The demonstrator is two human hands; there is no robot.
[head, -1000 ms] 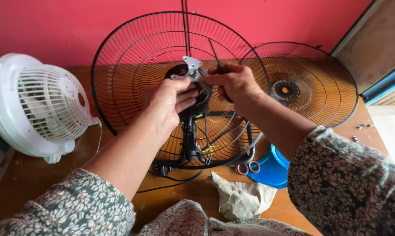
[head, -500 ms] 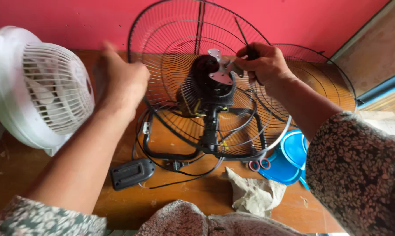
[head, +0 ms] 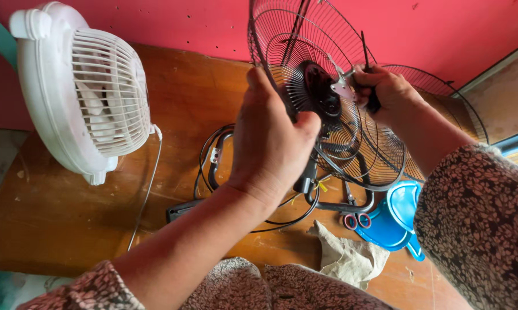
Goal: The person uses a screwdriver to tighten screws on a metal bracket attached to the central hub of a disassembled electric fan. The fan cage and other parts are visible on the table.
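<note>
Left hand is gripping the wire fan guard rim, fingers curled; right hand (nearer the motor hub) is pinching a dark tool.

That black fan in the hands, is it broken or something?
It looks taken apart. The black fan shows its motor and rear wire guard but no blades, a loose wire guard leans behind, and blue blades lie on the wooden table.
</note>
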